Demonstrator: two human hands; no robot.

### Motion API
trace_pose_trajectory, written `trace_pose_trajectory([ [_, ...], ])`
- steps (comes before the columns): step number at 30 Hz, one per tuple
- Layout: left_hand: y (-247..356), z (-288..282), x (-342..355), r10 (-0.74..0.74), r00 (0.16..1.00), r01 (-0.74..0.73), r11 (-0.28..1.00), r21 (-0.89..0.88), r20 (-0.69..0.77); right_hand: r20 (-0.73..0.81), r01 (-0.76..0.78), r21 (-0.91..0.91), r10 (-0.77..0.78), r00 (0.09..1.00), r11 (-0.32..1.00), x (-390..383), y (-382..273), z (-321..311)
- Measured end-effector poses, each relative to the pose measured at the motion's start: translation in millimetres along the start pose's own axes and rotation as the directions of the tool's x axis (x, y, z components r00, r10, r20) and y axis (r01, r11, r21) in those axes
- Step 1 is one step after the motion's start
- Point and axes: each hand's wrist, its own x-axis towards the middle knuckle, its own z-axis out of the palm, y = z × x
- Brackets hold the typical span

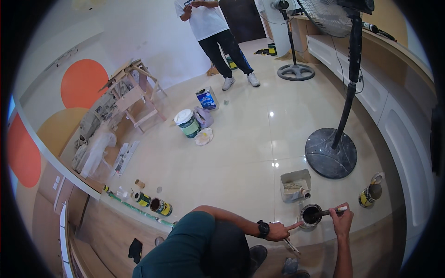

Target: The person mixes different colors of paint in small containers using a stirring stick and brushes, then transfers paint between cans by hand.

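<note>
A paint can (pixel 309 216) with dark paint inside stands on the floor before me. My right hand (pixel 342 220) is closed round the handle of a paintbrush (pixel 324 213), whose bristle end reaches down into the can. My left hand (pixel 278 231), below a black wristwatch, stretches its index finger to the can's near left rim. Thin pale sticks (pixel 292 246) poke out from under its curled fingers; their kind is too small to tell. Just beyond the can is a grey, paint-smeared tray (pixel 295 185) with a small cup at its corner.
An opened yellow-and-black can (pixel 370 195) stands to the right, near a pedestal fan's round base (pixel 331 153). Two more cans (pixel 161 206) sit at left by a green-wrapped pole (pixel 134 209). Farther off are a white-lidded bucket (pixel 187 123), a wooden stand (pixel 138 99) and another person (pixel 206 23).
</note>
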Motion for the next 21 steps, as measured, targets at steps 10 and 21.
trace_pose_trajectory([
  [10, -2.4, 3.8, 2.3, 0.014, 1.0, -0.014, 1.0, 0.013, 0.011, -0.063, -0.173, 0.424, 0.219, 0.974, 0.889, 2.5, 2.5, -4.3],
  [21, 1.8, -6.0, 1.0, 0.03, 1.0, -0.03, 0.999, 0.026, -0.007, 0.091, -0.164, 0.103, 0.154, 0.984, 0.981, -5.7, 24.0, 3.4],
])
